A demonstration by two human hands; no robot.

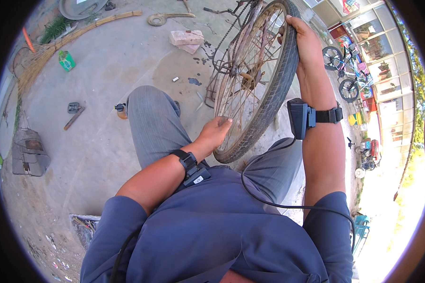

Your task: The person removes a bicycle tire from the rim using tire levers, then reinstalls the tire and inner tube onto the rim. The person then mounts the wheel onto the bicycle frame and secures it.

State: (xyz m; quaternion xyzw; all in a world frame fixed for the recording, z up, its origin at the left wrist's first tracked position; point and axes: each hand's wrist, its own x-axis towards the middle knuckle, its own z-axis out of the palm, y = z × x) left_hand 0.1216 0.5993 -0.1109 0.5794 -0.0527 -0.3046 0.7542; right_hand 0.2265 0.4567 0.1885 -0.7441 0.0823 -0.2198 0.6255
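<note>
So we're holding a bike wheel (251, 81) at a tilt, right of centre in the upper half of the frame. Our right hand (308, 42) is gripping the tyre up top, fingertips poking in by the spokes. Our left hand (213, 134) is touching the rim near frame centre, but its fingers are mostly hiding, so we can't tell if they're closed. Some bricks (186, 40) are sitting upper left of the wheel.
</note>
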